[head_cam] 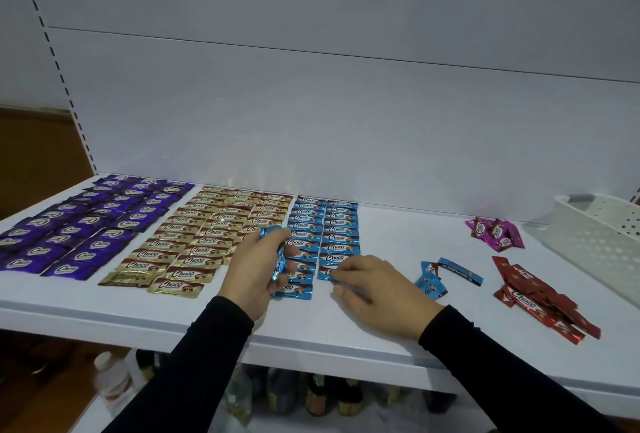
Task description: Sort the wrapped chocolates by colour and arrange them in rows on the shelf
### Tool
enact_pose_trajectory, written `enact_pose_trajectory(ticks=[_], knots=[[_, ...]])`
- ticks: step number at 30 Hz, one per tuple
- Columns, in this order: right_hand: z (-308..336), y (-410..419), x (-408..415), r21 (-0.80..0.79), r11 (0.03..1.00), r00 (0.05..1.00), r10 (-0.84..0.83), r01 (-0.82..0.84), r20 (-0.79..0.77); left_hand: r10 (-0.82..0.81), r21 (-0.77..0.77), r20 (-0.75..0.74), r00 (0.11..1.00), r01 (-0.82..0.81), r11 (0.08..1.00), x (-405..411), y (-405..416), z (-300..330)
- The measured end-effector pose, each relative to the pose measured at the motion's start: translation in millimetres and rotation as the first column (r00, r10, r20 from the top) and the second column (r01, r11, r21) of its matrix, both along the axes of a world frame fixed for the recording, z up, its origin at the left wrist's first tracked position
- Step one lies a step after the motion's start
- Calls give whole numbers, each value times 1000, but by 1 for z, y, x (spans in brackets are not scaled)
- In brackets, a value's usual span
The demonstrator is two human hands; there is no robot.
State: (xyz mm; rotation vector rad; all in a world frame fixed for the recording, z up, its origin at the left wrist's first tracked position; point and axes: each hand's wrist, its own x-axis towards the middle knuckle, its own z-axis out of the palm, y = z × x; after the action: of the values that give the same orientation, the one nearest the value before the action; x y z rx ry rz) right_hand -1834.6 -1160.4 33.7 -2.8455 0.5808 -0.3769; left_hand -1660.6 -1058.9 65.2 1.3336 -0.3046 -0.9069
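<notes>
Presently, taking the blue rows [323, 235] as reference: far to their left, glossy purple foil chocolates [86, 225] lie flat in three rows on the white shelf [398, 225]. Directly left, gold foil chocolates [204, 235] form three rows, touching edge to edge. The left hand [258, 266], just in front of the left blue row, has fingers curled round a stack of blue wrappers [277, 252] held on edge. The right hand [372, 289] pinches a blue chocolate [329, 273] at the near end of the right blue row. Right of the rows lie loose blue chocolates [446, 277], crumpled; further right, a red pile [540, 297] and behind it a pink cluster [495, 232]. Farthest right rests a white perforated plastic basket [602, 235].
</notes>
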Motion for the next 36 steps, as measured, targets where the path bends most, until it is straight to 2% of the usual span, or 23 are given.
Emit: enact_pose_trajectory(ticks=[4, 16, 21, 24, 27, 32, 36], knots=[[0, -1, 2, -47, 999, 1000, 14, -15, -26, -4, 4, -12, 1000, 4, 1000, 0, 4, 3], [-1, -3, 5, -48, 999, 998, 9, -12, -54, -22, 47, -27, 999, 23, 999, -2, 7, 7], [3, -4, 5, -6, 1000, 1000, -15, 15, 15, -109, -7, -143, 984, 109, 994, -4, 7, 10], [8, -3, 6, 129, 986, 976, -129, 107, 177, -236, -78, -141, 962, 227, 971, -8, 10, 9], [18, 1, 11, 334, 930, 902, -271, 155, 337, -359, -115, -80, 930, 349, 930, -11, 11, 5], [24, 3, 15, 594, 798, 857, -372, 100, 356, -417, -124, -49, 907, 409, 904, -17, 12, 4], [28, 5, 15, 738, 674, 816, -429, 4, 387, -369, -95, -15, 929, 366, 926, -19, 12, 4]])
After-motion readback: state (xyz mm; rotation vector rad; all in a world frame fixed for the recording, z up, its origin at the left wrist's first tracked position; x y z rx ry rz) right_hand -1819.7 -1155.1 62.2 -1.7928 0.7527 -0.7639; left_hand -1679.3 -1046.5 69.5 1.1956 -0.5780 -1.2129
